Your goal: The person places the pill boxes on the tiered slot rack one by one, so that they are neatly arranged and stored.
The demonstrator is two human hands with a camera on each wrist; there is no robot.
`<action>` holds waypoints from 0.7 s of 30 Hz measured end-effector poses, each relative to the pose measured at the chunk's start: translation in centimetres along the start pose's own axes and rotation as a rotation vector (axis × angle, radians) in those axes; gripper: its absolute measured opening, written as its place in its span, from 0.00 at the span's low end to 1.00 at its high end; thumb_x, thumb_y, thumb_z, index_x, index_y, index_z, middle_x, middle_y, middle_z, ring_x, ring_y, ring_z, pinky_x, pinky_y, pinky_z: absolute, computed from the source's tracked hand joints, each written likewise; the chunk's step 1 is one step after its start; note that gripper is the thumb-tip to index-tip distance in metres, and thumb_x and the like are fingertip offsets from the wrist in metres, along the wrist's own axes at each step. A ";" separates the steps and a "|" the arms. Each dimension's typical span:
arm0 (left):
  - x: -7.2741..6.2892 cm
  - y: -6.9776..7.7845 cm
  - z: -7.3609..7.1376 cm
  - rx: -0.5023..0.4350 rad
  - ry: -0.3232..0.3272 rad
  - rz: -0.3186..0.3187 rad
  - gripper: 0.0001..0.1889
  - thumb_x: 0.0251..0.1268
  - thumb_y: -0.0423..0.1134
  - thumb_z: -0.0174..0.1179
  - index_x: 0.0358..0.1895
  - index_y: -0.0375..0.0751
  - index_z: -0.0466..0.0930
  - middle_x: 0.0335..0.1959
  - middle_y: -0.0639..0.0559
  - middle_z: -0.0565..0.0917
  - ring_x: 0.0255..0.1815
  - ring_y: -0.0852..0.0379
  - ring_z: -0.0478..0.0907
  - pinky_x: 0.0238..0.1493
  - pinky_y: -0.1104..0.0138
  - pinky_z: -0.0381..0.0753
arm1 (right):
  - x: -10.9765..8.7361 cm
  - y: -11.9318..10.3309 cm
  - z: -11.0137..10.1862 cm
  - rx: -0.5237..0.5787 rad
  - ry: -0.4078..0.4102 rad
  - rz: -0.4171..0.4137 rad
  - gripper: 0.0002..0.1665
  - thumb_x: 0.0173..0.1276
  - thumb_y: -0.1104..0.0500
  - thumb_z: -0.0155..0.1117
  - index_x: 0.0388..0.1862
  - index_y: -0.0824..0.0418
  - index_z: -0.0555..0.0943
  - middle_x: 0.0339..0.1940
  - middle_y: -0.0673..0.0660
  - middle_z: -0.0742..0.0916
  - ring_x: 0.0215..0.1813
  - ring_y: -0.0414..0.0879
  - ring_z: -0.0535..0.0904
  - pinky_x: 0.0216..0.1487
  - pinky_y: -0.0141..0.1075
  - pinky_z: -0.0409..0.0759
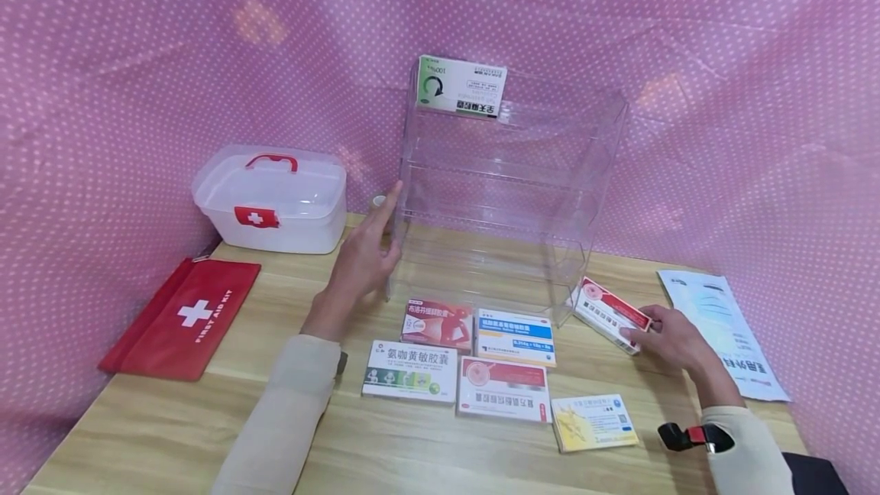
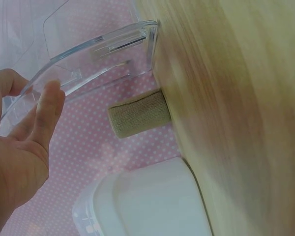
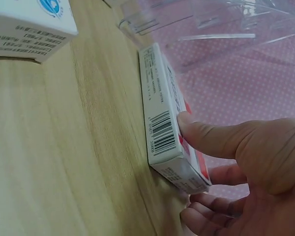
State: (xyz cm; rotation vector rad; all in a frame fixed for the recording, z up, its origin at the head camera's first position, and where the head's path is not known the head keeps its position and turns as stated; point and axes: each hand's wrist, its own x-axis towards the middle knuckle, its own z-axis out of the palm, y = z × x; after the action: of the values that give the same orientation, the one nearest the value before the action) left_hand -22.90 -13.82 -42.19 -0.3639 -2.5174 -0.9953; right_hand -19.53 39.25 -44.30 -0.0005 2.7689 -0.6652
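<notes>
A clear plastic stepped rack [image 1: 495, 197] stands at the back of the table. My left hand [image 1: 364, 250] touches its left side with straight fingers, the thumb at the panel's front edge [image 2: 39, 73]. A green-and-white medicine box [image 1: 462, 87] sits in the rack's top tier. At the rack's front right corner, my right hand [image 1: 670, 338] pinches the near end of a red-and-white medicine box [image 1: 608, 317]. In the right wrist view this box [image 3: 162, 108] stands on its long edge, barcode side towards the camera, the thumb on its red-marked face.
Several medicine boxes lie before the rack, including a green-and-white one [image 1: 410, 373] and a yellow-and-white one [image 1: 594, 422]. Left are a white first aid box [image 1: 275, 205] and a red pouch [image 1: 199, 319]. A tan bandage roll [image 2: 140, 114] stands beside the rack; a white packet [image 1: 722, 334] lies right.
</notes>
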 end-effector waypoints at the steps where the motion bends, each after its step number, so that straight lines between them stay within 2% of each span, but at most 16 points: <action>1: 0.0 0.0 0.0 0.002 0.001 0.001 0.53 0.69 0.28 0.65 0.90 0.65 0.46 0.77 0.38 0.76 0.56 0.37 0.87 0.51 0.48 0.91 | -0.1 0.0 0.0 0.011 -0.001 0.006 0.47 0.76 0.44 0.70 0.73 0.81 0.69 0.58 0.79 0.82 0.58 0.68 0.80 0.57 0.59 0.80; 6: 0.0 0.0 0.0 0.002 -0.001 -0.003 0.53 0.69 0.28 0.65 0.90 0.66 0.46 0.79 0.39 0.75 0.58 0.37 0.87 0.53 0.48 0.91 | -0.6 -0.3 -0.1 0.066 0.009 0.042 0.45 0.75 0.46 0.72 0.74 0.74 0.65 0.59 0.78 0.82 0.58 0.67 0.79 0.53 0.53 0.78; 10: 0.0 0.1 0.0 0.000 -0.005 -0.018 0.54 0.69 0.29 0.66 0.89 0.69 0.45 0.81 0.41 0.73 0.61 0.37 0.86 0.55 0.47 0.90 | -1.4 -0.2 -0.2 0.091 0.081 0.015 0.38 0.76 0.51 0.71 0.74 0.70 0.67 0.58 0.78 0.82 0.56 0.67 0.82 0.47 0.43 0.79; 12: 0.0 0.2 0.0 -0.003 -0.007 -0.026 0.54 0.69 0.28 0.66 0.89 0.70 0.45 0.82 0.41 0.72 0.62 0.37 0.86 0.55 0.47 0.90 | -1.8 -0.2 -0.6 0.116 0.146 -0.018 0.35 0.77 0.56 0.70 0.74 0.70 0.69 0.57 0.79 0.82 0.55 0.69 0.84 0.43 0.38 0.80; 16: 0.0 0.2 0.1 -0.007 -0.017 -0.033 0.54 0.70 0.28 0.65 0.89 0.70 0.44 0.83 0.41 0.70 0.62 0.37 0.85 0.58 0.46 0.90 | -2.5 -0.5 -1.8 0.151 0.333 -0.050 0.33 0.76 0.62 0.68 0.75 0.71 0.70 0.57 0.81 0.82 0.53 0.71 0.88 0.37 0.29 0.80; 18: 0.0 0.2 0.1 -0.004 -0.019 -0.036 0.54 0.71 0.28 0.65 0.89 0.70 0.44 0.84 0.42 0.69 0.64 0.38 0.85 0.61 0.46 0.89 | -2.7 -1.1 -2.8 0.156 0.425 -0.035 0.33 0.76 0.63 0.68 0.76 0.70 0.70 0.59 0.81 0.82 0.49 0.63 0.90 0.35 0.24 0.77; 19: 0.0 0.2 0.1 -0.001 -0.019 -0.038 0.54 0.71 0.28 0.65 0.89 0.71 0.43 0.85 0.43 0.68 0.64 0.38 0.85 0.62 0.46 0.88 | -2.9 -1.5 -3.4 0.173 0.463 -0.023 0.34 0.77 0.63 0.67 0.77 0.69 0.70 0.60 0.80 0.82 0.47 0.54 0.90 0.34 0.22 0.76; 21: 0.1 0.2 0.1 0.003 -0.019 -0.040 0.54 0.71 0.29 0.65 0.89 0.72 0.43 0.85 0.44 0.67 0.65 0.38 0.84 0.64 0.46 0.87 | -3.0 -2.6 -4.7 0.208 0.527 0.003 0.35 0.78 0.63 0.66 0.79 0.68 0.68 0.64 0.79 0.81 0.48 0.48 0.87 0.34 0.20 0.74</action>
State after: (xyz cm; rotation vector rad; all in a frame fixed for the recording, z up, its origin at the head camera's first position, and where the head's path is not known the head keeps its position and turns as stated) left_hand -22.88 -13.60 -42.07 -0.3250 -2.5525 -1.0078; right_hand -18.18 39.22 -38.28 0.2573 3.1710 -1.0825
